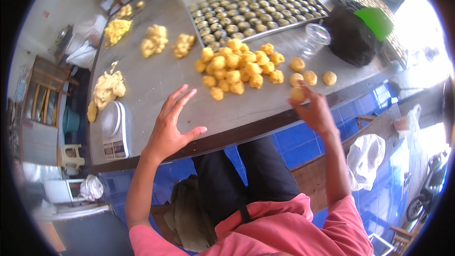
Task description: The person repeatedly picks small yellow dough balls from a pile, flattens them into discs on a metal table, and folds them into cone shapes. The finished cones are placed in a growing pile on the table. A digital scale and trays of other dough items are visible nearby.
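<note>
Between the thumb and fingers of my right hand is a smooth round dough ball, held low at the table's front right. Several other smooth balls sit just beyond it. My left hand hovers over the table's front edge, fingers spread and holding nothing. In front of both hands lies a heap of rough yellow balls. Looser lumps of dough rest farther back on the left. A pale dough mass lies beside a digital kitchen scale.
A metal baking tray with rows of dark-and-yellow balls stands at the back. To its right are a clear plastic cup, a black plastic bag and a green object. Yellow crumbly dough lies far left. A wooden bench is beneath me.
</note>
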### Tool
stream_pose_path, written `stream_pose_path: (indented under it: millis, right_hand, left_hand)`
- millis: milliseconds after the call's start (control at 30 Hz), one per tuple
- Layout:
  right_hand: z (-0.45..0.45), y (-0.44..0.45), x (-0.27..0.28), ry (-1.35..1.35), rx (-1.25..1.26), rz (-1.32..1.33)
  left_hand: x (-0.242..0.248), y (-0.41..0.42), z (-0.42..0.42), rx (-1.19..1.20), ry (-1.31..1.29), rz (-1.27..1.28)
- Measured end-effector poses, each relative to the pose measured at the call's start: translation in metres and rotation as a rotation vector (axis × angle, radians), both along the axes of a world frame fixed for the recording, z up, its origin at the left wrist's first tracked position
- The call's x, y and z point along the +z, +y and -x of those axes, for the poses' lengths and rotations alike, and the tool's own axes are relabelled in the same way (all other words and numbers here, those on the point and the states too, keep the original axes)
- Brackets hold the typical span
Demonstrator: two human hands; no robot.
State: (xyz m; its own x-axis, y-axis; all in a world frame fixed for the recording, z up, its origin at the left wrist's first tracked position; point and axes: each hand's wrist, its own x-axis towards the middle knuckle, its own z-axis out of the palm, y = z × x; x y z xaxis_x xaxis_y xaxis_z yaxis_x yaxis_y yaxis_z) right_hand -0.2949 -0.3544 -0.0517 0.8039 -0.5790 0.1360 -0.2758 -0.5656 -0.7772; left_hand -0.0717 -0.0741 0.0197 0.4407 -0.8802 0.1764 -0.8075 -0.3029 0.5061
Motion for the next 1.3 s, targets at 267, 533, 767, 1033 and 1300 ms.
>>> stream_pose_path:
  millis: [267, 533, 767, 1033, 1300]
  right_hand:
    - [0.021, -0.044, -0.031, 0.172, -0.194, 0.587]
    - [0.011, -0.043, -0.061, -0.156, -0.376, 0.44]
    - [0.007, -0.04, -0.062, -0.148, -0.404, 0.595]
    - [0.003, -0.036, -0.06, -0.141, -0.441, 0.6]
    - [0.005, -0.036, -0.061, -0.146, -0.431, 0.607]
  left_hand:
    - [-0.031, 0.024, -0.092, 0.235, 0.056, 0.163]
    - [-0.071, -0.052, -0.184, 0.464, 0.003, 0.182]
    - [-0.083, -0.082, -0.229, 0.395, 0.124, 0.024]
    - [-0.052, -0.061, -0.222, 0.388, 0.865, 0.401]
    - [0.009, 0.026, -0.141, 0.162, 0.19, -0.134]
